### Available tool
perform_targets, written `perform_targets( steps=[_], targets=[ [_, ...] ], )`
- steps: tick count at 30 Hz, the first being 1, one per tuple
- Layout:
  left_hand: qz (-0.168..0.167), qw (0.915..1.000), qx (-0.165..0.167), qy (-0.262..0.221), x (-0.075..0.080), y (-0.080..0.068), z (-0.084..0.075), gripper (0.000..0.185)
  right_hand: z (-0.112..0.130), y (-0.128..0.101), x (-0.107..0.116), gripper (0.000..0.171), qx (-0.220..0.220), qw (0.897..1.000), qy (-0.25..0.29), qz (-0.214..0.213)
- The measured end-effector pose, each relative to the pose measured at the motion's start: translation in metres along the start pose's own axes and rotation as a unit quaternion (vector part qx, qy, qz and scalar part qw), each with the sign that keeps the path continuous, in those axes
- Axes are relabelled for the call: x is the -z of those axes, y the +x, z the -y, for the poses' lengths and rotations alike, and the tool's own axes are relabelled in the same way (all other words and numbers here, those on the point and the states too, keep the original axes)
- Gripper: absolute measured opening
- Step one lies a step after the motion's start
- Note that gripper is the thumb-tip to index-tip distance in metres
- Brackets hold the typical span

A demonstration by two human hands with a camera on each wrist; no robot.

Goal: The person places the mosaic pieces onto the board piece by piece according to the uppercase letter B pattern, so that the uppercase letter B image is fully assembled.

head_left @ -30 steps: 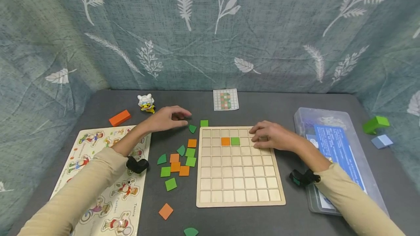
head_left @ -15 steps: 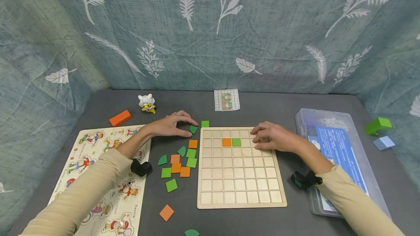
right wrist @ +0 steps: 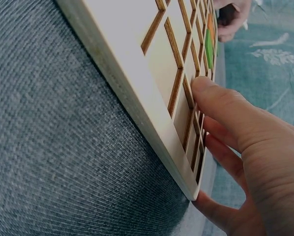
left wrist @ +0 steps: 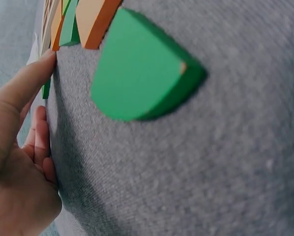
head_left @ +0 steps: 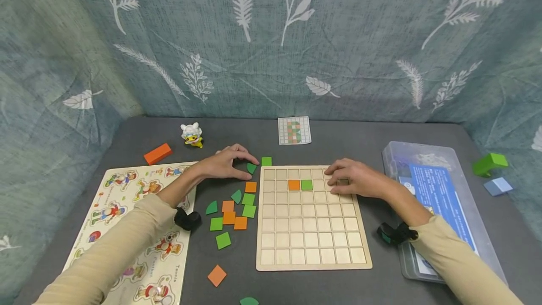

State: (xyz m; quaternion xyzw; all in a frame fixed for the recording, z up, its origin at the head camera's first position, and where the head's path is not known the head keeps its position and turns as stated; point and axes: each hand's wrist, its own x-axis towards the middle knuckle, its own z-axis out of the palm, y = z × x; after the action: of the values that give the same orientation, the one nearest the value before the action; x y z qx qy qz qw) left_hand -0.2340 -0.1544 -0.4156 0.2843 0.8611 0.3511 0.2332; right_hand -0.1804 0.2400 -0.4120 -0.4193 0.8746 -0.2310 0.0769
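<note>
A dark green quarter-circle tile lies at the board's upper left, with the thumb and index finger of my left hand pinching its edges. In the left wrist view this hand partly hides the tile. My right hand rests on the upper right of the wooden grid board, fingers loosely bent. The right wrist view has that thumb on a cell and other fingers near the edge. An orange square and a green square sit side by side in the grid.
Loose orange tiles, light green tiles and another green quarter-circle lie left of the board. A pattern card is behind it. A picture puzzle lies under the left arm; a plastic case stands right.
My left hand has moved right and slightly down, bringing its thumb and index finger around the dark green tile. The right hand stays on the board. The view has shifted slightly.
</note>
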Motion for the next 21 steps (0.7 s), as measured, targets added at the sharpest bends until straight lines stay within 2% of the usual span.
perform_targets(
  steps=[5, 13, 18, 21],
  targets=[
    [-0.013, 0.9999, -0.007, 0.0, -0.003, 0.0, -0.003, 0.037, -0.001, -0.001, -0.001, 0.015, 0.002, 1.0, -0.001, -0.001],
    [-0.032, 0.9983, -0.019, 0.046, -0.005, 0.008, -0.011, 0.031, 0.0, -0.001, 0.001, 0.016, 0.0, 1.0, 0.002, -0.002],
    [-0.063, 0.9956, -0.024, 0.065, -0.004, 0.013, -0.024, 0.028, 0.001, 0.0, 0.001, 0.017, 0.0, 1.0, 0.006, 0.003],
    [-0.088, 0.9932, -0.038, 0.067, -0.008, 0.02, -0.039, 0.027, 0.001, -0.001, 0.001, 0.017, -0.003, 1.0, 0.008, 0.005]
  ],
)
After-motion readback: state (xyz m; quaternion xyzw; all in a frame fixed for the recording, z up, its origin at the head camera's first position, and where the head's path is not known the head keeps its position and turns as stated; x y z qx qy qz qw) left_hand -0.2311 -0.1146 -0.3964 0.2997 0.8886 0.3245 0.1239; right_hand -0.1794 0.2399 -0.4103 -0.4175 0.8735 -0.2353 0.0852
